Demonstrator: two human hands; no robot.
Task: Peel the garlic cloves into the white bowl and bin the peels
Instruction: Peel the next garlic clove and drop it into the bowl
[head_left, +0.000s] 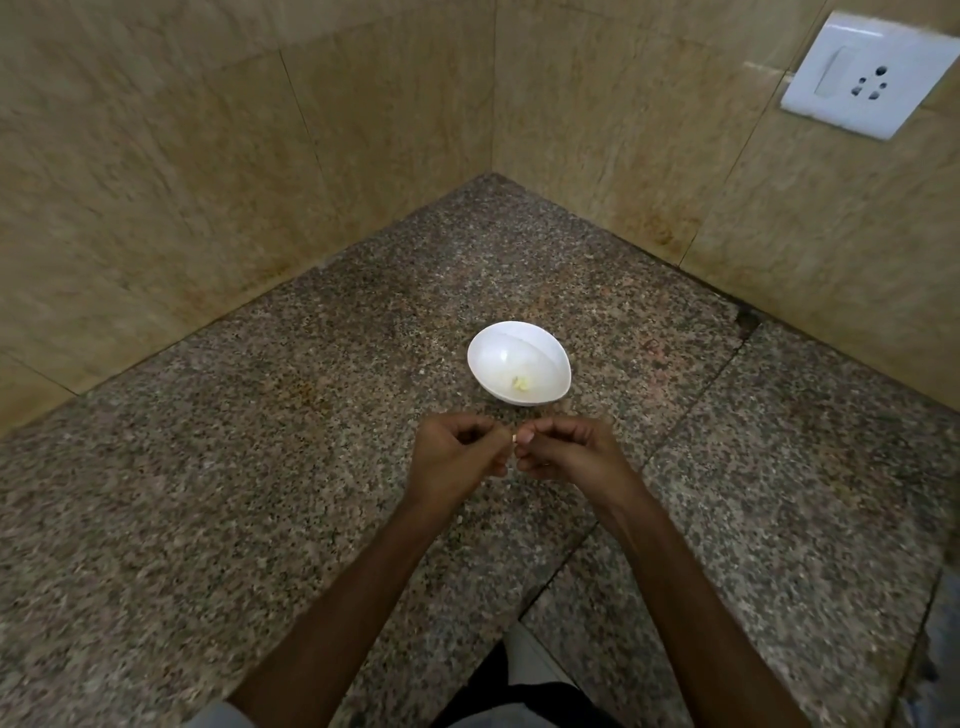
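Clove (514, 439), pinched between my left hand (457, 457) and right hand (566, 452) short of the white bowl (491, 351), could have slipped and missed it.

We take this for a kitchen, most likely a home one. We stand at the inner corner of a speckled grey-brown polished granite countertop (260, 519), laid in slabs with dark seams between them. Two walls of large beige marble-patterned tiles (156, 156) rise straight from the stone and meet at the corner, with brownish stains along the lower joint. High on the right wall sits a white plastic switch-and-socket plate (865, 78). On the counter stands a small white oval bowl (498, 353) holding a few pale yellow peeled garlic pieces (521, 384), a sign of food preparation.
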